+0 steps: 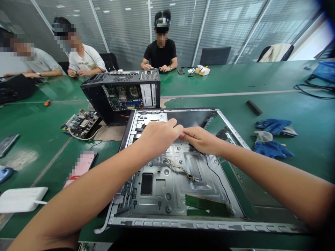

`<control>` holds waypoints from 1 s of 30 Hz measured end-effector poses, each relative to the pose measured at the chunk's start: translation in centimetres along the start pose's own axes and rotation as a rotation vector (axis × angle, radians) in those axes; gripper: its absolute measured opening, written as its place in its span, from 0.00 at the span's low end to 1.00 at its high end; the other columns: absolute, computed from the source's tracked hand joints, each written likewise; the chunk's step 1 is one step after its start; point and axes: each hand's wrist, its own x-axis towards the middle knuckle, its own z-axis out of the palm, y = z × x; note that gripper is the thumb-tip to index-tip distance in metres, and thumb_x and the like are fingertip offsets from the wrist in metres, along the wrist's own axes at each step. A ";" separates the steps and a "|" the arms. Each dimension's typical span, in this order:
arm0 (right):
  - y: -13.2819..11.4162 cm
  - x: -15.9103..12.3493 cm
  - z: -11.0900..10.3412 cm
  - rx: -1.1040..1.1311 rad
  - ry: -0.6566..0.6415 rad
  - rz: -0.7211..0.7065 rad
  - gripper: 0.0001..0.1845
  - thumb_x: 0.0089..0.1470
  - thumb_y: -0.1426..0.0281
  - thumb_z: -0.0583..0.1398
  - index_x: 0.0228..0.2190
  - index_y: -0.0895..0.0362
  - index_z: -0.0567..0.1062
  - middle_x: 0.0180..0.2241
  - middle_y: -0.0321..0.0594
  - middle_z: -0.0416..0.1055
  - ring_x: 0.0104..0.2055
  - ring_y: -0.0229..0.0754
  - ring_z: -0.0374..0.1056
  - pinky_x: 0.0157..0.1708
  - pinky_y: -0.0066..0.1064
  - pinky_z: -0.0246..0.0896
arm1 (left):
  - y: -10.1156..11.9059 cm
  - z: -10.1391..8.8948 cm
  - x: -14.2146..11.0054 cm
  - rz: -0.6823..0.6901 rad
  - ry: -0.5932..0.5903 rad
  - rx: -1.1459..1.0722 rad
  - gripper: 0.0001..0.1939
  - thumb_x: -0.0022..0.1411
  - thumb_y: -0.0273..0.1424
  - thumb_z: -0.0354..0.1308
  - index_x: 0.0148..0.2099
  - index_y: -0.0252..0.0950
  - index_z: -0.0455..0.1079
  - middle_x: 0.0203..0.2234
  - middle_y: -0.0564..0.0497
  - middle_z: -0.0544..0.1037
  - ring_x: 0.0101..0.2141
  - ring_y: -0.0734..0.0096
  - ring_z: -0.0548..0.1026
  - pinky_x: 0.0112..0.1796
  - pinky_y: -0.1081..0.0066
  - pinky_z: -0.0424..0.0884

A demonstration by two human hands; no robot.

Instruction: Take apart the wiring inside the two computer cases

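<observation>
An open computer case (154, 213) lies on its side in front of me, its bare metal interior facing up. My left hand (160, 138) and my right hand (203, 140) meet above its far half, fingers closed and fingertips touching. Whatever they pinch, if anything, is hidden behind the fingers. Below them, a bundle of twisted pale wires (179, 167) rests on the metal panel, and a thin dark cable (217, 176) runs down the right side. Green memory sticks (206, 205) lie inside the case near its front rim.
Behind the case stands a black computer tower (95, 97) with its side open. To its left are a loose motherboard (83, 122) and a pink phone-shaped object (80, 169). Blue gloves (273, 149) and a dark bar (253, 107) lie right. Several people sit across the green table (264, 82).
</observation>
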 end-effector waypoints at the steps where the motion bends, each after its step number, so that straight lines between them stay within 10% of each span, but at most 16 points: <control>1: 0.0 0.0 0.0 0.002 0.003 -0.003 0.23 0.64 0.54 0.45 0.28 0.55 0.66 0.26 0.37 0.65 0.29 0.39 0.59 0.32 0.33 0.53 | 0.0 0.0 0.0 0.009 -0.008 -0.003 0.12 0.69 0.23 0.47 0.44 0.36 0.72 0.34 0.47 0.73 0.28 0.71 0.69 0.26 0.70 0.55; 30: 0.2 0.5 -0.1 0.071 0.113 -0.061 0.15 0.61 0.64 0.52 0.35 0.57 0.75 0.32 0.40 0.73 0.35 0.43 0.66 0.37 0.35 0.58 | -0.3 0.5 0.1 -0.010 -0.037 -0.025 0.10 0.70 0.24 0.47 0.47 0.34 0.68 0.38 0.45 0.73 0.29 0.69 0.71 0.25 0.68 0.54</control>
